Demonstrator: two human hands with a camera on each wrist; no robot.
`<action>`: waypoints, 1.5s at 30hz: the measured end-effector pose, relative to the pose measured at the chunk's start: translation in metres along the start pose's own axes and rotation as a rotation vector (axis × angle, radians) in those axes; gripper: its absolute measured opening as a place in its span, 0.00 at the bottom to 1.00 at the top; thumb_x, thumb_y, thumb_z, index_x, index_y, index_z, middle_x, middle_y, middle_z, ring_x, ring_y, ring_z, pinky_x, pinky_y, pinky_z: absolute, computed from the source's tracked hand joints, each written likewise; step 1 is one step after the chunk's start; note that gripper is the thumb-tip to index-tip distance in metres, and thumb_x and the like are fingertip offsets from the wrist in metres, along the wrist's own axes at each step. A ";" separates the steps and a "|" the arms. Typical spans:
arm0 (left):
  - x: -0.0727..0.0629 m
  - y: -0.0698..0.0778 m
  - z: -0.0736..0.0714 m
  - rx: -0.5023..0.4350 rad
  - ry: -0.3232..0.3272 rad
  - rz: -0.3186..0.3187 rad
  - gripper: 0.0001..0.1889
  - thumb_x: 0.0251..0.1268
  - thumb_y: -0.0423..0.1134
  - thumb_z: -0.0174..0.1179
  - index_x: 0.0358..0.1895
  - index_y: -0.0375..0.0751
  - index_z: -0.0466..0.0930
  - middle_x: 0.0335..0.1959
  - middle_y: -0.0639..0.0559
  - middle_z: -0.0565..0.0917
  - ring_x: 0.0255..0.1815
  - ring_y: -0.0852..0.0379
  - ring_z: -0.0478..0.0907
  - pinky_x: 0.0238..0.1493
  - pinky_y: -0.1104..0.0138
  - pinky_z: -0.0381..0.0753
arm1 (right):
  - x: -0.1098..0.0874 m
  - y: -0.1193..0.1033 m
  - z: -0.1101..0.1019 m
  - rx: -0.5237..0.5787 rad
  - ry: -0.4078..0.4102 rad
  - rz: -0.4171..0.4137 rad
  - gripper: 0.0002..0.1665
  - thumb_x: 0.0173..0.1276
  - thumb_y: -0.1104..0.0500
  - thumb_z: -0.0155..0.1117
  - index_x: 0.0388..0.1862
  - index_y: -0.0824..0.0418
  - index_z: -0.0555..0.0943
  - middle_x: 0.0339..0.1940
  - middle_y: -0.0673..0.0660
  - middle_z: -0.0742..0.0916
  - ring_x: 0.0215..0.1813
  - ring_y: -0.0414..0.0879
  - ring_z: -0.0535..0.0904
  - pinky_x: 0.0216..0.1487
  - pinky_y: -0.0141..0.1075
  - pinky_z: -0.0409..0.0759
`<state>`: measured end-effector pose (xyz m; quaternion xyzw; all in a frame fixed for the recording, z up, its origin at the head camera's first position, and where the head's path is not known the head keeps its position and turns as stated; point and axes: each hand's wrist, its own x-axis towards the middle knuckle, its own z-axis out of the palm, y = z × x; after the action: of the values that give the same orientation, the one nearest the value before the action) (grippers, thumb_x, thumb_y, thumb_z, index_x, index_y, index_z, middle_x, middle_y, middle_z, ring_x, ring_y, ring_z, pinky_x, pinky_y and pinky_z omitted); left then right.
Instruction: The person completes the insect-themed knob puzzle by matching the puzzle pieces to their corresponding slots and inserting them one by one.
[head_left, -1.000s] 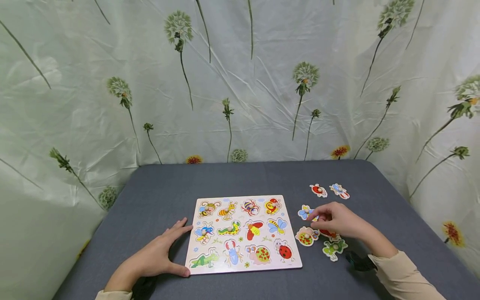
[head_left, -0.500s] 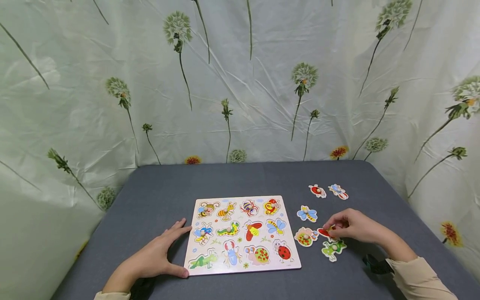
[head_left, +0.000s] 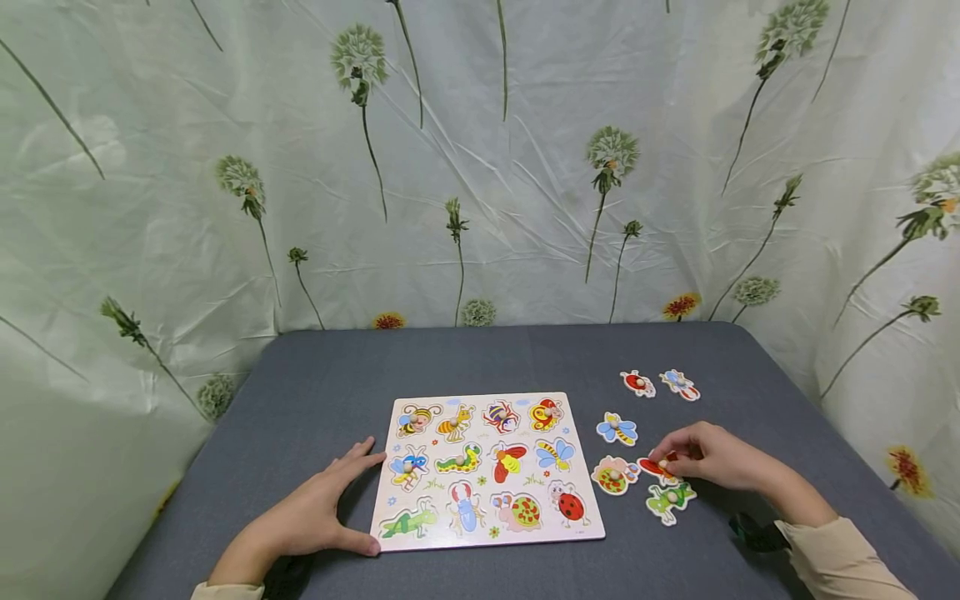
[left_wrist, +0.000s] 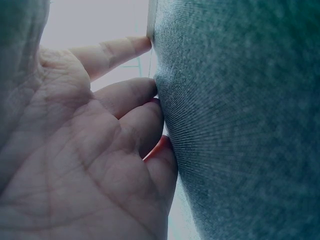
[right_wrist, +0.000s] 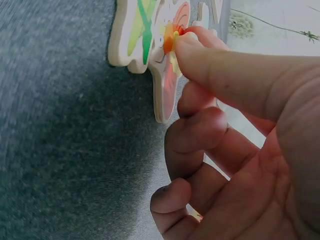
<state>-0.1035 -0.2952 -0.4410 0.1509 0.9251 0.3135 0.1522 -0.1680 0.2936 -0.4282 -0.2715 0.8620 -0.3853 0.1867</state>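
Observation:
An insect peg puzzle board lies on the dark table. My left hand is spread at its left side, thumb at the near corner and a finger against the edge; the left wrist view shows its fingertips on the cloth. To the right of the board, my right hand pinches the knob of a red-winged insect puzzle piece between thumb and index finger. That piece lies low, beside a green insect piece. Part of it is hidden by the fingers.
A snail piece, a blue-winged dragonfly piece, a ladybird piece and a blue beetle piece lie between the board and the far right of the table. A flower-printed curtain hangs behind.
My right hand has moved right and nearer from beside the dragonfly piece to the red-winged piece, and its thumb and finger have taken the knob. My left hand has stayed in place.

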 end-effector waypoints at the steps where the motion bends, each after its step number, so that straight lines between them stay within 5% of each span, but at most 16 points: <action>1: 0.000 0.000 0.000 0.001 0.000 -0.003 0.65 0.39 0.63 0.87 0.84 0.49 0.65 0.89 0.35 0.53 0.87 0.22 0.48 0.78 0.23 0.53 | 0.000 0.001 0.000 -0.002 0.000 -0.004 0.09 0.77 0.67 0.67 0.51 0.70 0.88 0.33 0.48 0.86 0.30 0.29 0.70 0.27 0.31 0.68; 24: 0.001 -0.001 0.000 -0.002 -0.002 -0.003 0.64 0.39 0.63 0.88 0.84 0.49 0.64 0.89 0.36 0.53 0.87 0.22 0.47 0.78 0.23 0.53 | -0.005 0.008 -0.003 -0.190 0.199 0.118 0.06 0.76 0.58 0.71 0.41 0.61 0.86 0.25 0.42 0.78 0.26 0.30 0.69 0.29 0.29 0.67; 36: 0.001 -0.001 0.001 0.001 0.002 -0.006 0.65 0.39 0.63 0.88 0.84 0.50 0.64 0.89 0.36 0.53 0.87 0.22 0.47 0.78 0.23 0.53 | -0.007 0.012 -0.004 -0.168 0.249 0.220 0.10 0.71 0.54 0.76 0.36 0.59 0.87 0.24 0.45 0.82 0.26 0.32 0.71 0.30 0.29 0.69; 45: 0.001 0.000 0.000 -0.003 -0.003 -0.016 0.65 0.39 0.62 0.88 0.84 0.49 0.65 0.89 0.36 0.53 0.87 0.22 0.47 0.78 0.23 0.53 | -0.012 0.024 -0.008 -0.148 0.248 0.085 0.05 0.72 0.59 0.75 0.43 0.60 0.90 0.27 0.40 0.82 0.28 0.30 0.71 0.29 0.30 0.68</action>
<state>-0.1043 -0.2946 -0.4416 0.1439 0.9255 0.3134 0.1563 -0.1707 0.3182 -0.4401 -0.1984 0.9152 -0.3429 0.0745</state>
